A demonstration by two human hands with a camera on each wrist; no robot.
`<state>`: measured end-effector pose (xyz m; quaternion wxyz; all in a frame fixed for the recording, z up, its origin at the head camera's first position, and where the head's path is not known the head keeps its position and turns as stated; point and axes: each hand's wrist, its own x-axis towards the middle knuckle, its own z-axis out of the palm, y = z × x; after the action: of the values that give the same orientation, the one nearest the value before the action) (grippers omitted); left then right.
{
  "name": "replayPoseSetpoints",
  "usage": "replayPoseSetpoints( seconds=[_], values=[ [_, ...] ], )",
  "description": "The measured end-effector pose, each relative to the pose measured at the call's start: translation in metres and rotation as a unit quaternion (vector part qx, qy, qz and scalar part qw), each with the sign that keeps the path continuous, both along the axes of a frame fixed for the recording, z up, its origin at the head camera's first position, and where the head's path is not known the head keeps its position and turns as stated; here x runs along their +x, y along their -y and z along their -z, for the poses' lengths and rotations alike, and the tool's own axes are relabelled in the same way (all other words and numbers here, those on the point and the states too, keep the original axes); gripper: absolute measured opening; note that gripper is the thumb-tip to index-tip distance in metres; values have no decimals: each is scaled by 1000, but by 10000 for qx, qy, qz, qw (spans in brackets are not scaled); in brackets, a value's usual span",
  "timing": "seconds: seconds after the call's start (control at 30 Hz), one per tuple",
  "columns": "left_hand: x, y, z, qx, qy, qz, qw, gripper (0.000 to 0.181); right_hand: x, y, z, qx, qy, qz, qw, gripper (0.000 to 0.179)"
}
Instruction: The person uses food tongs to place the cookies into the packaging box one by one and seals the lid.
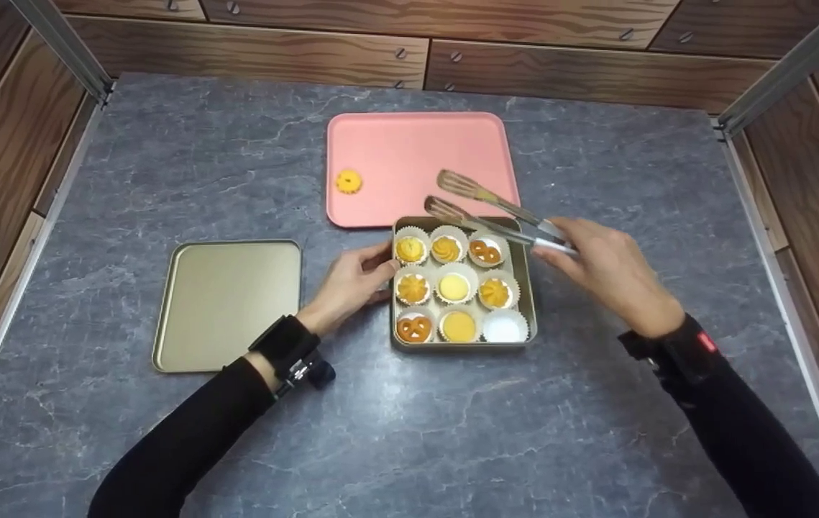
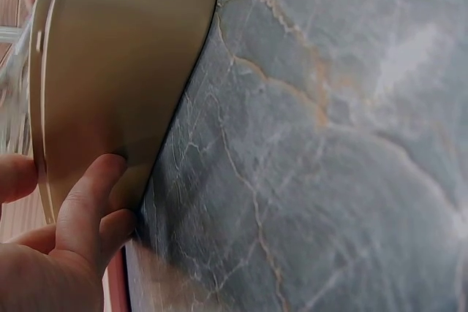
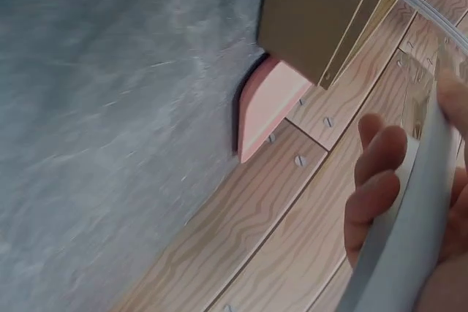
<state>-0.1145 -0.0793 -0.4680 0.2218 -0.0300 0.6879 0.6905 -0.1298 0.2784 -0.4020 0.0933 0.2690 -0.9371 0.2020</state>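
A square gold tin (image 1: 529, 316) holds three rows of white paper cups with pretzels, swirled cookies and round yellow cookies. Its near right cup (image 1: 505, 327) shows just a white inside. My left hand (image 1: 351, 280) holds the tin at its left side, thumb at the rim; in the left wrist view fingers (image 2: 84, 213) touch the outer wall. My right hand (image 1: 607, 266) grips metal tongs (image 1: 524, 212) with slotted ends. The tong tips are apart, nothing between them, above the tin's far edge and the tray. White tong handles (image 3: 417, 231) lie along the palm in the right wrist view.
Behind the tin lies a pink tray (image 1: 416, 144), with one yellow flower-shaped cookie (image 1: 349, 181) at its left. The flat gold lid (image 1: 229, 306) rests on the grey marbled table (image 1: 409, 446) at left. Wood-patterned walls (image 1: 251, 43) border the table at the back and sides.
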Motion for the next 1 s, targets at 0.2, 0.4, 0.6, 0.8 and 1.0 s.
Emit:
replayPoseSetpoints(
  seconds=[0.2, 0.4, 0.6, 0.8, 1.0],
  values=[
    [0, -1, 1, 12, -166, 25, 9999, 62, -26, 34, -6, 231, 212, 93, 9995, 43],
    [1, -1, 1, -49, -197, 30, 9998, 63, -47, 66, -9, 613, 256, -44, 9978, 39],
    [0, 0, 0, -199, -243, 27, 9995, 63, -64, 91, -8, 921, 172, -156, 9955, 39],
    [-1, 0, 0, -86, -170, 5, 9998, 64, -76, 109, -5, 1311, 92, -142, 9912, 43],
    [0, 1, 1, -51, -182, -22, 9998, 64, -83, 126, -6, 1488, -154, -281, 9884, 45]
  ],
)
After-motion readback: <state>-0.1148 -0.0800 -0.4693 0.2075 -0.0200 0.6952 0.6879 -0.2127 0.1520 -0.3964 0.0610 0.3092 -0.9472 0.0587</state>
